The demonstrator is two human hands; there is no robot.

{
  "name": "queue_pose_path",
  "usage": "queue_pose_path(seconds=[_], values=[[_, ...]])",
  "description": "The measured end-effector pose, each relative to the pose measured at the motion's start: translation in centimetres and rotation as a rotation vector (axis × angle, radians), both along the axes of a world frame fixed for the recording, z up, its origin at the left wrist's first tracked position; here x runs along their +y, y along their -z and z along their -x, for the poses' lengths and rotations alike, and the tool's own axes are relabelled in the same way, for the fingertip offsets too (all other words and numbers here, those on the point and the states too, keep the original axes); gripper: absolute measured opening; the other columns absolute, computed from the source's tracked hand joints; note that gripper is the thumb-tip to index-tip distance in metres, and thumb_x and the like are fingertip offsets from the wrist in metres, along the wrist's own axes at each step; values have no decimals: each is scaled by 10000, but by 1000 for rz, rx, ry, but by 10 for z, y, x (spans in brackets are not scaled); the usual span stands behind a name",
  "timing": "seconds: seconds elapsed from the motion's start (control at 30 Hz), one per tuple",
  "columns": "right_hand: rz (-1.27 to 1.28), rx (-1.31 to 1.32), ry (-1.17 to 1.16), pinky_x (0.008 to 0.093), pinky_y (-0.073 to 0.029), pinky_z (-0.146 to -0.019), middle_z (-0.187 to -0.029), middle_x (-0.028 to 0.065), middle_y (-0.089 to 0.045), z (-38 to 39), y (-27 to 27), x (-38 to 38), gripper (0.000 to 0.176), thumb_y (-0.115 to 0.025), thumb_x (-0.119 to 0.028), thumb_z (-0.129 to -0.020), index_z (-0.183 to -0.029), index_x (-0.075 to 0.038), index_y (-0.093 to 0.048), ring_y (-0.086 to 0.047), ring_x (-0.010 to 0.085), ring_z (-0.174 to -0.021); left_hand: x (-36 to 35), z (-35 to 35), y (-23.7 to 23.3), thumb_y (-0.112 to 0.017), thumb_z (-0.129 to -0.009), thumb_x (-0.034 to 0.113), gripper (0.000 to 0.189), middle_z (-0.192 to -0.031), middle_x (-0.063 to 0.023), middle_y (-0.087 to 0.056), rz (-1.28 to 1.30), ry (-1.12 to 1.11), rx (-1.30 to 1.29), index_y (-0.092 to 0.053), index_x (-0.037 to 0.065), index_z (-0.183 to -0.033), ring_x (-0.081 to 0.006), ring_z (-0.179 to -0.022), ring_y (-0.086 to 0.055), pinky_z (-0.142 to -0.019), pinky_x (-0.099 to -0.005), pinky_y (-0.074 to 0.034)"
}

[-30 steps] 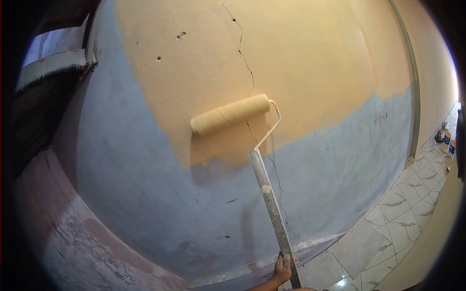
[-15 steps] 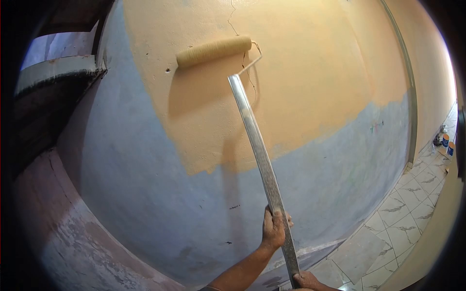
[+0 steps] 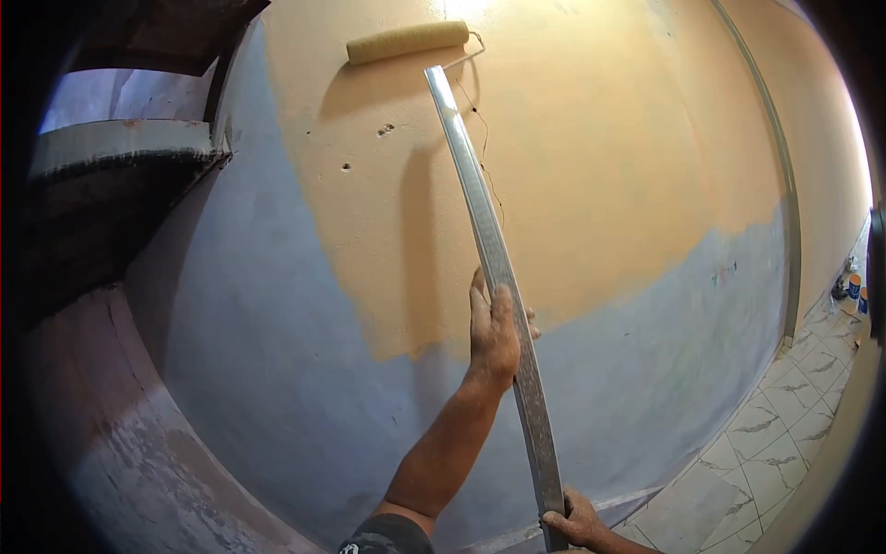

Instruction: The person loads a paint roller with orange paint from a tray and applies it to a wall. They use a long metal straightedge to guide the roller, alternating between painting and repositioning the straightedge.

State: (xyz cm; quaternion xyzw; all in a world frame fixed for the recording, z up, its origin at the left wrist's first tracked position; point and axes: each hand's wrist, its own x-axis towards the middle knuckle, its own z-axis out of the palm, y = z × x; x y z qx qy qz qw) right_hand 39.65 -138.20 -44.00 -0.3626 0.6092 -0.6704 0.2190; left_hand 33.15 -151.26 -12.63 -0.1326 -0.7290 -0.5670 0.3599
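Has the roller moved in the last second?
Yes, up: the roller went from below the holes in the wall to above them.

Roller (image 3: pixel 407 42): dull mustard, well above left fingers (image 3: pixel 479 300)
Pole (image 3: pixel 484 222): silver-grey, darker-speckled below left fingers
Wall (image 3: pixel 600 231): peach-yellow above left fingers, blue-grey below, ragged border between
Crack (image 3: pixel 484 167): thin dark zigzag, above left fingers
Sleeve (image 3: pixel 392 535): charcoal with white print, below left fingers
Tiles (image 3: pixel 780 425): white, grey-veined, right of right fingers (image 3: pixel 574 503)
Tins (image 3: pixel 854 286): blue, well up and right of right fingers

Two blue-and-orange cans (image 3: pixel 854 285) stand on the grey-veined tiled floor (image 3: pixel 780 432).
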Motion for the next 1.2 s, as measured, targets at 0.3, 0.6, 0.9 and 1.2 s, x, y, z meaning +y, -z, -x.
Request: queue_pose_path(seconds=[0.3,0.6,0.9,1.2], values=[[68,589,669,492,-462,-895,-1084,352,-580,1,-102,-10,753,-613,-367,-905,-1396,56,-230,-580,480,-1048,13,34,-80,-312,-1037,391,472,-834,-84,-496,7,-96,34,-265,94,-1401,-122,-636,-546,-551,-262,-527],[32,443,545,572,-481,-785,-969,383,-587,23,-190,8,672,-593,-175,-895,-1395,-15,-173,-595,554,-882,13,46,-144,-258,-1025,468,621,-1094,-219,-509,170,-113,45,-142,61,-1480,-244,-950,-594,-820,-383,-552],[80,667,708,535,-488,-820,-932,414,-581,65,-295,29,531,-564,-223,-910,-1268,56,-290,-598,542,-912,-3,-61,-69,-372,-985,525,721,-1367,-204,-383,222,67,378,-171,61,-1499,-266,-1043,-545,-799,-374,-485],[89,751,760,465,-520,-674,-821,309,-610,109,-436,37,455,-530,-248,-937,-1169,94,-340,-654,395,-758,-64,-158,50,-444,-949,571,653,-1345,-137,-458,-109,225,66,-401,84,-1383,-252,-1008,-581,-782,-364,-494]])
